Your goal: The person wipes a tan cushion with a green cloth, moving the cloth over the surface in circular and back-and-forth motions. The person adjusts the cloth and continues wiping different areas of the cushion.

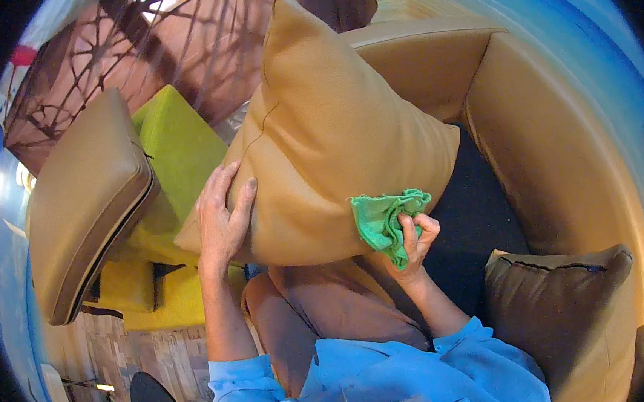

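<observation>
A large tan leather-like cushion is propped up before me, one corner pointing up. My left hand holds its lower left side, with the thumb on the front face and the fingers along the edge. A crumpled green cloth is bunched in the fingers of my right hand. The cloth lies over the cushion's lower right part; whether it presses on the surface I cannot tell. Creases run across the cushion's middle, and its back is hidden.
A curved tan sofa back wraps around the right, above a dark seat base. Against it leans a brown cushion with a dark seam. At left are a tan seat pad, tilted, and a lime-green upholstered block. Wood-look flooring shows lower left.
</observation>
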Demonstrator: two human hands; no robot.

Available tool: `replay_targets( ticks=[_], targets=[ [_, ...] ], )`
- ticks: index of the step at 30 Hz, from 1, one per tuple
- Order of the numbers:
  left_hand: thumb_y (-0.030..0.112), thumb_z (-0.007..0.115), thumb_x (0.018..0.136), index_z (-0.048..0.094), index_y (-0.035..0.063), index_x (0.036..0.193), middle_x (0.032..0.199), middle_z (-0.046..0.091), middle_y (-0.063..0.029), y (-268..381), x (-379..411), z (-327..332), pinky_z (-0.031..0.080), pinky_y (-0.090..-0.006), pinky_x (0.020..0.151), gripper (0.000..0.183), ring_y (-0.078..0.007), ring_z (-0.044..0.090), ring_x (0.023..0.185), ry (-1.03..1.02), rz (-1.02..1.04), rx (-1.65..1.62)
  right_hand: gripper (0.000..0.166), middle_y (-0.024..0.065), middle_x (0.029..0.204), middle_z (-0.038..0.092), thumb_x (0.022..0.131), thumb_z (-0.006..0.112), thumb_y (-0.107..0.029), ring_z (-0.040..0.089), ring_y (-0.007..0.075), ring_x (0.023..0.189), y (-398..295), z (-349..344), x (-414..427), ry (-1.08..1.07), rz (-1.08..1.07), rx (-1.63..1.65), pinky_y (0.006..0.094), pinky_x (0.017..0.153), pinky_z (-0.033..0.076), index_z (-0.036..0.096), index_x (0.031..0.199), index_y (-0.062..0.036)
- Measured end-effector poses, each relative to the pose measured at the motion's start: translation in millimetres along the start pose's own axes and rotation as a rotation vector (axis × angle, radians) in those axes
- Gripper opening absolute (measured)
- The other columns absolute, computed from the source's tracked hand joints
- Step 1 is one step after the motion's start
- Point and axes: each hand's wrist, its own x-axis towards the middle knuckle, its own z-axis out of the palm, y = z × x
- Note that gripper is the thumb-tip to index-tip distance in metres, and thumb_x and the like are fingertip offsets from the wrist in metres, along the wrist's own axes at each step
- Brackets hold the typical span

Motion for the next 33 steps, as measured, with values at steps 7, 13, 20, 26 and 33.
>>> replay_targets(
  ticks=[7,13,20,26,33],
  targets=[
    [0.046,0.065,0.091,0.064,0.0021,0.122,0.134,0.057,-0.0267,33,-9,24,0.038,-0.0486,0.107,0.054,-0.0411,0.053,0.125,0.149,0.103,0.34,0.051,0.0207,0.146,0.041,0.094,0.062,-0.028,0.037,0.0445,0.132,-3,12,119,-0.046,0.019,-0.078,0.0521,0.11,0.032,0.053,0.139,-0.0058],
    [0.047,0.064,0.091,0.059,0.0025,0.129,0.139,0.053,-0.0275,42,-24,20,0.037,-0.0499,0.107,0.059,-0.0425,0.05,0.127,0.125,0.082,0.351,0.052,0.0191,0.141,0.054,0.089,0.065,-0.017,0.048,0.0423,0.13,16,12,181,-0.19,0.125,0.336,0.0501,0.113,0.034,0.053,0.137,-0.0012],
    [0.051,0.062,0.091,0.04,0.0012,0.148,0.142,0.048,-0.0295,74,8,24,0.034,-0.0498,0.112,0.079,-0.0435,0.049,0.129,0.099,0.188,-0.032,0.055,0.0225,0.147,0.047,0.092,0.062,-0.027,0.048,0.0419,0.131,-31,-29,112,-0.171,0.008,0.135,0.0501,0.109,0.036,0.051,0.14,-0.002],
    [0.066,0.063,0.083,0.027,0.013,0.159,0.157,0.025,-0.0324,102,-10,55,0.019,-0.0559,0.119,0.099,-0.0489,0.027,0.144,0.017,0.324,0.106,0.06,0.0239,0.151,0.041,0.095,0.062,-0.026,0.042,0.0406,0.137,-20,-37,123,-0.114,0.06,0.119,0.0509,0.11,0.034,0.044,0.146,-0.0031],
    [0.065,0.076,0.069,0.03,0.0142,0.158,0.157,0.024,-0.0336,114,-25,55,0.019,-0.0589,0.118,0.112,-0.0519,0.027,0.142,0.012,0.374,0.122,0.066,0.0203,0.153,0.039,0.087,0.068,-0.024,0.042,0.042,0.135,-23,-24,217,-0.196,-0.124,0.243,0.0504,0.111,0.034,0.046,0.147,-0.0061]
  ],
)
